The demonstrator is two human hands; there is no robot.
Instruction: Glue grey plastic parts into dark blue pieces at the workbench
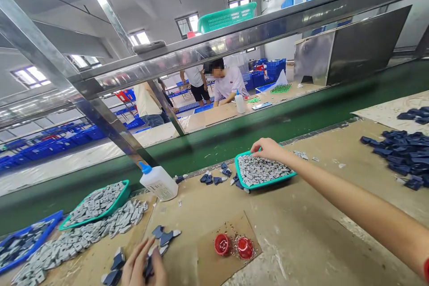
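My left hand [142, 266] is low at the bottom edge, its fingers curled round a dark blue plastic piece [148, 269] that is partly hidden. Close by lie more dark blue pieces with grey-white ends [117, 261]. My right hand [268, 148] reaches over a green basket [268, 183] heaped with small grey-white plastic pieces [261, 170]. Its fingertips are bent together at the far left part of the heap; whatever is between them cannot be made out. Two small red cups [222, 245] sit on a cardboard square between the hands.
A white bottle with a blue cap [160, 183] stands behind my left hand. Another green basket [125, 194], a blue tray [57, 221] and loose grey pieces spread leftward. Dark blue pieces [409, 156] pile at right. Beyond the green belt [214, 152] a person [231, 82] sits working.
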